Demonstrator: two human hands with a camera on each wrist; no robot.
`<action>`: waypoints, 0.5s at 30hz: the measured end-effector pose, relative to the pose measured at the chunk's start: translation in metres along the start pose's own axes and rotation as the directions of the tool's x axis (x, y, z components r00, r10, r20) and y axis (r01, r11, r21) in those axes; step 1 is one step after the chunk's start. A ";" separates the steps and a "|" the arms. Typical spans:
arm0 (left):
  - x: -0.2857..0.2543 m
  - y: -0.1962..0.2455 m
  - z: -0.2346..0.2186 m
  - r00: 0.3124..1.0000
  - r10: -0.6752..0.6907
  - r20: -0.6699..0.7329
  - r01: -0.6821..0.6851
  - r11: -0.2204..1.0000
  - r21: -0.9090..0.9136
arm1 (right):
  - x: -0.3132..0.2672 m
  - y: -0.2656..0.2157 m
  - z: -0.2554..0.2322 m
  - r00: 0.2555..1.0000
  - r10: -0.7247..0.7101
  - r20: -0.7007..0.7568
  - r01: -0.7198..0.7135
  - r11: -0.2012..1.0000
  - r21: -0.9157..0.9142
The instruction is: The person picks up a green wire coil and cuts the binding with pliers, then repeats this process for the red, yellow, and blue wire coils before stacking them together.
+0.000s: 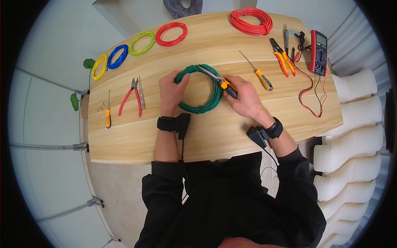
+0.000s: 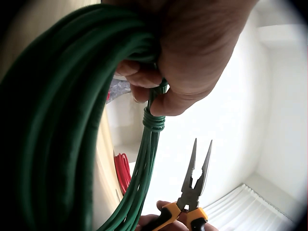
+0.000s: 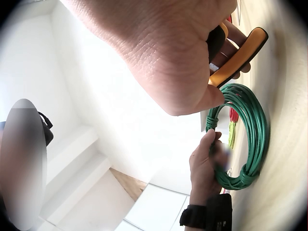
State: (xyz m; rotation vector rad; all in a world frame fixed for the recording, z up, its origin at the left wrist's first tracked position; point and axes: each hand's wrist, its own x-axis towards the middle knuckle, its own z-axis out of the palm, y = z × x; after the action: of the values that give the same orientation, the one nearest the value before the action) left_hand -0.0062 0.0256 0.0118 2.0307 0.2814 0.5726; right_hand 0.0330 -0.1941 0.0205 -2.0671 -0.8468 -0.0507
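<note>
A coil of green wire (image 1: 215, 98) is bound with wraps at its top and bottom. My left hand (image 1: 171, 91) grips its left side, fingers and thumb curled round the strands beside the upper wrap (image 2: 154, 120). In my right hand (image 1: 245, 98) are needle-nose pliers (image 2: 190, 193) with orange and black handles. Their jaws stand slightly apart in the left wrist view, nothing between them. From the head view the pliers overlap the coil's upper right part, tips toward the upper wrap. One handle (image 3: 243, 54) shows beneath my right hand in the right wrist view.
Red diagonal cutters (image 1: 136, 97) and two screwdrivers lie left on the wooden table (image 1: 136, 146). Yellow, blue, lime and red wire coils (image 1: 171, 34) line its far side. At right are a screwdriver (image 1: 262, 79), wire strippers (image 1: 283, 60) and a red multimeter (image 1: 318, 53) with leads.
</note>
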 end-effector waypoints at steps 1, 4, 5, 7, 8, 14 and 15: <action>0.000 0.000 -0.001 0.999 0.052 -0.003 -0.051 0.998 0.046 | 0.000 0.001 0.001 1.000 -0.010 0.002 0.010 1.000 0.013; 0.001 -0.004 -0.004 0.997 0.059 0.041 -0.064 0.989 0.132 | 0.001 -0.011 -0.006 0.994 0.066 0.082 -0.074 0.993 0.096; 0.001 -0.004 -0.003 0.998 0.059 0.038 -0.064 0.989 0.132 | 0.002 -0.015 -0.008 0.975 0.147 0.166 -0.174 0.972 0.158; 0.001 -0.002 0.000 0.994 0.107 -0.038 -0.107 0.994 0.010 | 0.001 -0.017 -0.009 0.954 0.178 0.242 -0.231 0.949 0.213; 0.001 -0.003 0.001 0.993 0.106 -0.043 -0.106 0.994 0.011 | 0.001 -0.016 -0.010 0.926 0.207 0.315 -0.294 0.919 0.262; -0.003 0.000 -0.001 0.989 -0.127 0.077 0.149 0.798 -0.584 | -0.001 -0.001 -0.006 0.861 0.069 0.505 -0.403 0.698 0.592; -0.003 0.002 -0.001 0.990 -0.121 0.069 0.138 0.795 -0.591 | -0.001 -0.001 -0.007 0.860 0.068 0.505 -0.403 0.698 0.592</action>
State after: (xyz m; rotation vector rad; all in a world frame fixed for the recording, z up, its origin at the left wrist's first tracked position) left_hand -0.0095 0.0244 0.0127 1.3912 0.1893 0.4703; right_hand 0.0337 -0.1995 0.0248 -1.4528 -0.6953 0.8152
